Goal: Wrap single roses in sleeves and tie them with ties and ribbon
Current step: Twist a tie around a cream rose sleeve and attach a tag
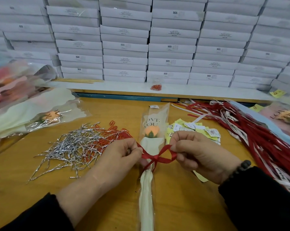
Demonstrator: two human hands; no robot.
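A single peach rose [152, 130] lies in a clear and cream sleeve [155, 114] printed "LOVE YOU", head pointing away from me on the wooden table [174, 197]. A red ribbon [157, 158] is tied in a bow around the sleeve's narrow neck. My left hand [122, 157] pinches the bow's left loop. My right hand [196, 154] pinches the right loop. The sleeve's cream tail [146, 197] runs down toward me.
Silver twist ties [70, 147] and red clips [114, 130] lie heaped at left. Small yellow and white tags [191, 129] sit right of the rose. Red and white ribbons [257, 139] spread at right. Wrapped roses [32, 114] pile at far left. White boxes [157, 39] are stacked behind.
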